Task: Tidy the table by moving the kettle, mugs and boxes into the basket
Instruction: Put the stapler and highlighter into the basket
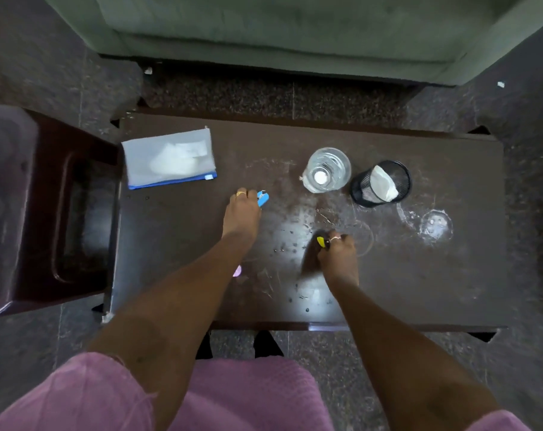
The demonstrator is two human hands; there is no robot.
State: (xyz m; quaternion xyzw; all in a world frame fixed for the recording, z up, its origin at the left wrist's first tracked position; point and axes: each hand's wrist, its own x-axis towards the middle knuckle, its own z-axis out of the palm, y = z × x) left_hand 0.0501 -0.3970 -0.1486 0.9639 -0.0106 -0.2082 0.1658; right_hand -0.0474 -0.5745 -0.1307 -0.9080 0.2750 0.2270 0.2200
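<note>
My left hand (pixel 243 213) rests on the dark brown table (pixel 435 275) near its middle, fingers closed around a small blue object (pixel 263 198) that sticks out past the fingertips. My right hand (pixel 338 253) is to the right and nearer to me, shut on a small yellow and black object (pixel 322 242). No kettle, mug, box or basket shows in the head view.
A grey mesh zip pouch (pixel 169 158) lies at the table's far left. A clear glass (pixel 327 169) and a black mesh pen holder (pixel 380 183) with white paper inside stand at the far right. A dark wooden stool (pixel 55 213) is left of the table, a green sofa (pixel 279 29) beyond.
</note>
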